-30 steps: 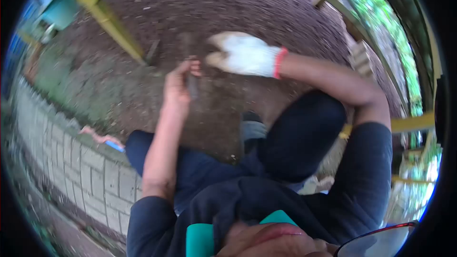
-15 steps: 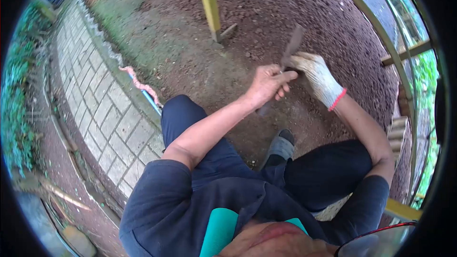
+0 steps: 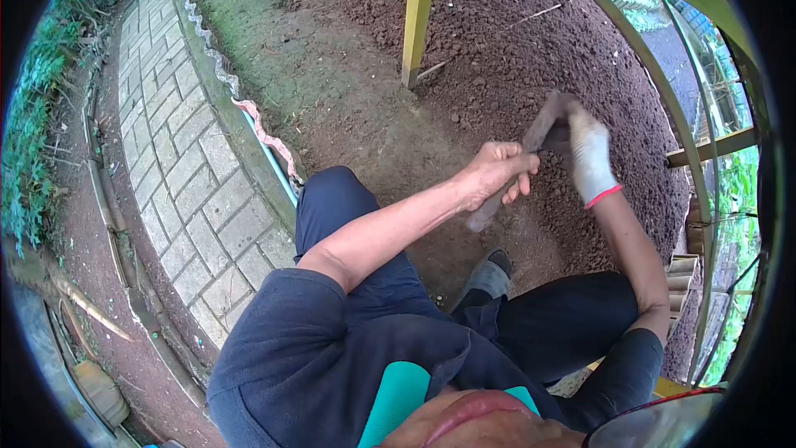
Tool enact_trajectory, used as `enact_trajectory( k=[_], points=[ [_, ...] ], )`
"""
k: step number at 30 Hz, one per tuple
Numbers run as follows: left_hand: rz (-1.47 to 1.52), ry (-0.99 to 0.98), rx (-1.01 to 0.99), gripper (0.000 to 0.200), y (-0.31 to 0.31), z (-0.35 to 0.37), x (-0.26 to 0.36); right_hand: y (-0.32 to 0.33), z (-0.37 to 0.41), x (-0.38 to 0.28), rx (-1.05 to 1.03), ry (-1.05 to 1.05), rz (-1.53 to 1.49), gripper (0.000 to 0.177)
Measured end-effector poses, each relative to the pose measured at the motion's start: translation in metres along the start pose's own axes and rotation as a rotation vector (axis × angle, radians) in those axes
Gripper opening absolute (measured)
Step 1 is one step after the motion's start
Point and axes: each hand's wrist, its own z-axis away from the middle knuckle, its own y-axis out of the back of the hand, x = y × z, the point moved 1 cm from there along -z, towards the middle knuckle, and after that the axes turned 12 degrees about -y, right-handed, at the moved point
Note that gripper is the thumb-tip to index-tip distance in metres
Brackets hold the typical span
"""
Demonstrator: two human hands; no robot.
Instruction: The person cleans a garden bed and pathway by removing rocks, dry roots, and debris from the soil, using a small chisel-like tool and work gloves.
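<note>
My bare left hand is closed round a long, flat, grey-brown bar caked with dirt. The bar slants from a lower end near my left knee side up toward the right, and its lower end sticks out below my fist. My right hand wears a white knitted glove with a red cuff, soiled brown at the fingers. Its bent fingers are at the bar's upper end and appear to grip it. A dark patch between the two hands is too blurred to make out.
Loose brown soil spreads ahead and to the right. A yellow post stands in front, with a curved frame at right. Left lies a paved path, edged by a wavy strip and a pink-and-blue length.
Both hands have shifted right and slightly down in view. My gloved hand has turned more upright, its fingers now at the bar's upper end. The camera view has also shifted.
</note>
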Motion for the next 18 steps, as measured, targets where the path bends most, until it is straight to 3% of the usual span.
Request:
enact_trajectory(
  k=[3,4,7,8,9,11,12,13,15,16,18],
  points=[
    [0.044,0.033,0.031,0.018,-0.005,0.006,-0.005,0.043,-0.033,0.009,0.182,0.118,-0.260,0.037],
    [0.078,0.048,0.061,0.020,-0.005,0.006,-0.003,0.030,-0.009,-0.004,0.226,-0.027,-0.194,0.035],
    [0.123,0.130,0.234,0.039,0.001,0.001,0.000,0.009,0.015,0.008,-0.282,-0.180,0.051,0.035],
    [0.237,0.146,0.238,0.040,0.012,-0.006,-0.009,-0.010,0.025,0.010,-0.362,-0.252,0.125,0.034],
    [0.342,0.170,0.251,0.041,0.023,-0.013,-0.021,-0.016,0.024,0.020,-0.611,-0.131,0.259,0.033],
    [0.505,0.177,0.295,0.036,0.029,-0.020,-0.028,-0.031,0.028,0.028,-0.556,-0.095,0.509,0.029],
    [0.594,0.137,0.273,0.031,0.042,-0.026,-0.044,-0.036,0.028,0.038,-0.541,-0.073,0.378,0.031],
    [0.605,0.116,0.318,0.028,0.036,-0.024,-0.037,-0.037,0.027,0.046,-0.527,-0.048,0.249,0.033],
    [0.621,0.066,0.408,0.024,0.025,-0.021,-0.025,-0.033,0.015,0.051,-0.496,-0.040,0.405,0.040],
    [0.538,-0.002,0.302,0.030,0.029,-0.019,-0.022,-0.032,0.009,0.052,-0.482,-0.038,0.483,0.043],
    [0.465,-0.037,0.288,0.034,0.028,-0.020,-0.018,-0.028,0.006,0.051,-0.479,-0.016,0.455,0.048]
  ],
)
